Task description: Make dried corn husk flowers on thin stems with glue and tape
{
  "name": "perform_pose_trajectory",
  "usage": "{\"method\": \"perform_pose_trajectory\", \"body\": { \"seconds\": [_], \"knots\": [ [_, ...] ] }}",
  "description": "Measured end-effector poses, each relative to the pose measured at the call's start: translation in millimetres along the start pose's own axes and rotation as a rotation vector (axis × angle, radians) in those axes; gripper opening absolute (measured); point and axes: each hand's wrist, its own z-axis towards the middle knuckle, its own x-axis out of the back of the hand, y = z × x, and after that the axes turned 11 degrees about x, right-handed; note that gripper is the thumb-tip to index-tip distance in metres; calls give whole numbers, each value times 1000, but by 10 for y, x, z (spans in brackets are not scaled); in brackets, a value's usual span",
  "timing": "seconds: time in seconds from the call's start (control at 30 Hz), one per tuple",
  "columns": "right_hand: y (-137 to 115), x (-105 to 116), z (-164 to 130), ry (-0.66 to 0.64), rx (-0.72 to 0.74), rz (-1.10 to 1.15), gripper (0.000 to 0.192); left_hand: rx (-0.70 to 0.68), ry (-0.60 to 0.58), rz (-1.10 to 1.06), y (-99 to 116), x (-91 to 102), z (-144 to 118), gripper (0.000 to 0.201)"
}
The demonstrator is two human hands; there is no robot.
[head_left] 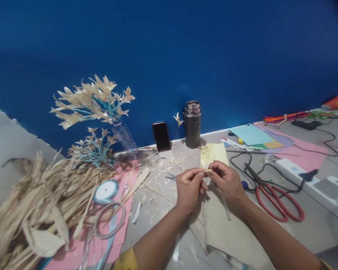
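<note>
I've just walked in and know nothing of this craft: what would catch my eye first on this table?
Probably the two hands, left hand and right hand, pinching one small husk piece between them at the centre. Next, the pale leaf sprigs on blue stems in a clear bottle at the back left, above a big heap of dried husks. The red-handled scissors lie to the right.

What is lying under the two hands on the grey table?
Under the left hand and right hand lie pale dried husk sheets on the grey table. What the sheets cover cannot be seen.
</note>
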Motion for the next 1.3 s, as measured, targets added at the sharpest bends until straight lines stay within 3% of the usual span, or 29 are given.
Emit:
{"method": "perform_pose_trajectory", "body": {
  "seconds": [0.27, 0.57, 0.87, 1.3],
  "knots": [
    [55, 9, 9, -13, -26, 17, 20, -12, -26, 48, -23, 20, 14, 30],
    [-2, 42, 5, 40, -58, 89, 21, -71, -137, 140, 49, 40, -11, 24],
    [-7, 43, -7, -45, -71, 122, 12, -99, -42, 131, 9, 28, -17, 16],
    [-33, 41, -18, -46, -79, 91, 18, 102, -90, -63, 15, 51, 85, 30]
  ]
}}
